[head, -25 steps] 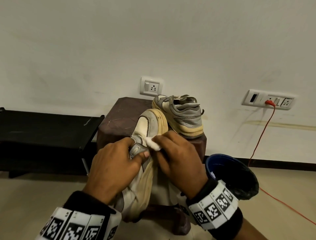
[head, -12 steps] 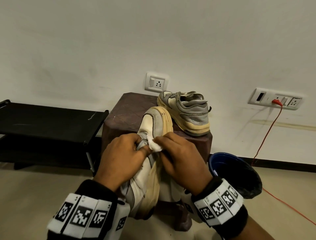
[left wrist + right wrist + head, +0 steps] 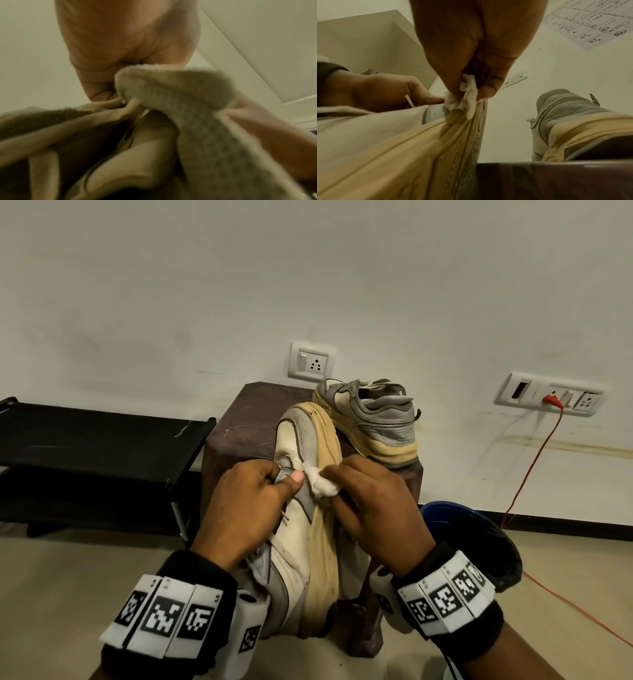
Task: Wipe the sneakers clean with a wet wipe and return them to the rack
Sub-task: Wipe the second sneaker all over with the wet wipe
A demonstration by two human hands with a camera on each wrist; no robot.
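A cream and grey sneaker (image 3: 301, 529) is tilted on its side, toe away from me, in front of the brown stool (image 3: 239, 422). My left hand (image 3: 250, 501) grips its upper around the tongue and laces, thumb on the grey panel; the left wrist view shows the grey tongue (image 3: 197, 108) close up. My right hand (image 3: 370, 508) pinches a crumpled white wet wipe (image 3: 323, 486) and presses it on the sneaker's side by the yellowed sole (image 3: 457, 142); the right wrist view shows the wipe (image 3: 465, 97) too. The second sneaker (image 3: 373, 419) stands on the stool.
A black shoe rack (image 3: 96, 446) stands low at the left against the wall. A blue bin with a black liner (image 3: 479, 539) sits right of the stool. A red cable (image 3: 534, 460) runs from the wall socket (image 3: 548, 398) down across the floor.
The view has shifted slightly. The wipe has slid a little along the sneaker's side near the sole. My left hand keeps its grip on the sneaker.
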